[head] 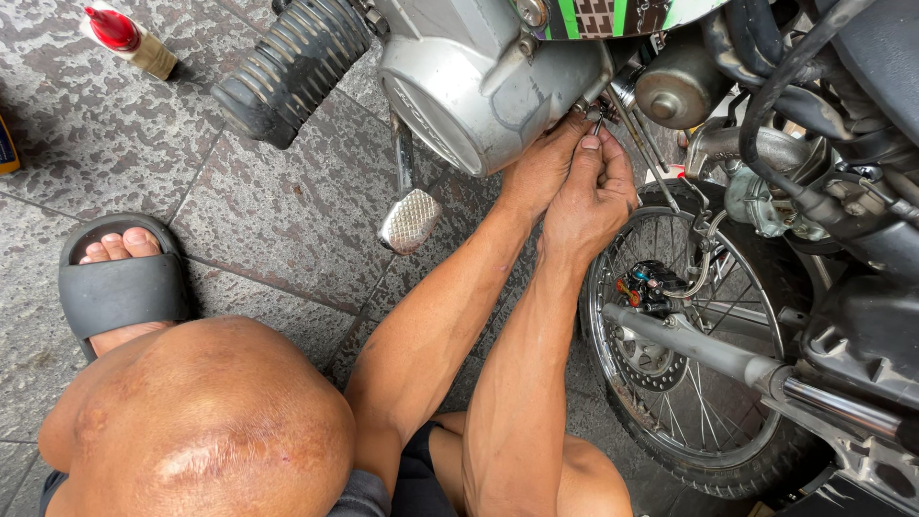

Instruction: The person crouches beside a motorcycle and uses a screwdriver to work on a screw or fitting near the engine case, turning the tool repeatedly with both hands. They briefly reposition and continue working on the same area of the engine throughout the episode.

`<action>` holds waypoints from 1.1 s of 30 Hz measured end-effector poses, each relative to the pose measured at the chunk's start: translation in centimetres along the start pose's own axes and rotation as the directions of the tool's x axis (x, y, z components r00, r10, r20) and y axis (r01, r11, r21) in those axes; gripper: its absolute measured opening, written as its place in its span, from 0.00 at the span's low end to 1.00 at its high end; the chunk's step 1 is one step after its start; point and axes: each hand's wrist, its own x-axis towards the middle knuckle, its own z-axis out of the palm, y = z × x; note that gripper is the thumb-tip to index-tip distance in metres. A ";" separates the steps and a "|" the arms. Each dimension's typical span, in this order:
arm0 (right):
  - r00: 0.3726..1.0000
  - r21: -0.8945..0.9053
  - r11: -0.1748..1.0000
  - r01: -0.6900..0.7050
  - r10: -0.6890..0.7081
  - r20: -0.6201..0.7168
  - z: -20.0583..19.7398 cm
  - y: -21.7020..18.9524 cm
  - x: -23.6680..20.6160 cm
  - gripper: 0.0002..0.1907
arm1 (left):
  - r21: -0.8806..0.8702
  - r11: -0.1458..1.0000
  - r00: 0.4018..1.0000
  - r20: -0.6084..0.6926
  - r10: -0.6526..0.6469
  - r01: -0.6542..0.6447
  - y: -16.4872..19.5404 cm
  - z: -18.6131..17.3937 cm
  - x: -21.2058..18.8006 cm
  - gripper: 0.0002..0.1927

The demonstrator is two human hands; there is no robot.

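Fingers [591, 144] of your right hand [589, 201] are pinched together on a thin metal tool [601, 123], poked in at the lower edge of the silver engine cover [459, 91]. Your left hand [541, 168] sits right beside it, touching, fingers curled under the cover; can't tell if they're gripping anything. Spoked wheel [699, 383] is just right of your forearms, brake pedal [410, 220] to the left.

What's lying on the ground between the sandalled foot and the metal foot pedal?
Only bare stone paving lies between the foot and the pedal, in the head view.
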 end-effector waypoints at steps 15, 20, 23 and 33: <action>1.000 -0.012 1.000 -0.004 0.004 -0.010 -0.1 -0.5 -0.4 0.14 | 0.050 0.999 0.999 -0.027 0.023 -0.021 -0.3 0.3 0.0 0.15; 1.000 -0.044 0.999 -0.012 0.011 -0.022 -0.2 -0.9 -0.4 0.14 | 0.046 0.999 0.999 -0.035 0.018 -0.016 0.1 0.6 -0.1 0.14; 0.999 -0.072 0.997 -0.029 0.028 -0.020 -0.2 -1.0 -0.3 0.13 | -0.025 1.000 1.000 -0.017 -0.016 0.016 0.4 0.6 -0.1 0.14; 0.996 0.109 0.994 -0.021 0.010 0.094 -0.6 0.6 -0.3 0.12 | -0.145 0.989 1.000 0.002 -0.022 0.022 -0.3 0.5 0.3 0.14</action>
